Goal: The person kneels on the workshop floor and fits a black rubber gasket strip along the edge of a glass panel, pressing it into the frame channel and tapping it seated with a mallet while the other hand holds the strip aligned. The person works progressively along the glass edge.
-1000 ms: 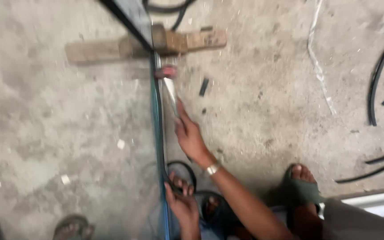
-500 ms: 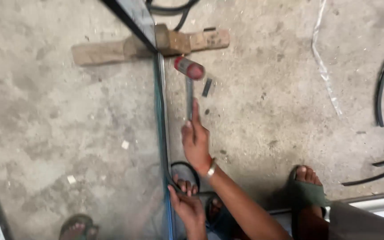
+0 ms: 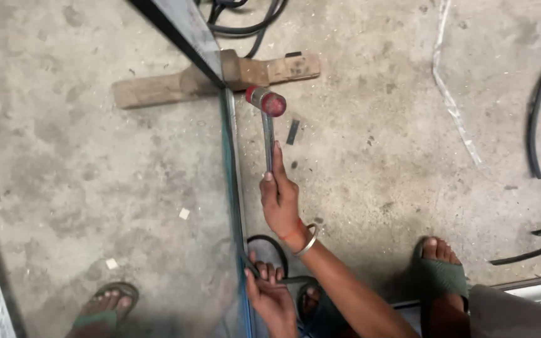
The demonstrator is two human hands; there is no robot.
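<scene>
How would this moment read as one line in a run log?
right hand: grips red-headed mallet | left hand: steadies upright glass pane's edge | wooden block: under frame

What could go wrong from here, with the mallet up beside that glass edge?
1. The right hand holds the red-headed mallet close to the upright glass pane; a stray blow may chip or crack it.
2. The left hand grips the pane's edge low down, so a break could cut its fingers.
3. Feet in open sandals stand close by, exposed to falling shards.

Right hand grips red-headed mallet beside glass pane edge; left hand steadies pane.
</scene>
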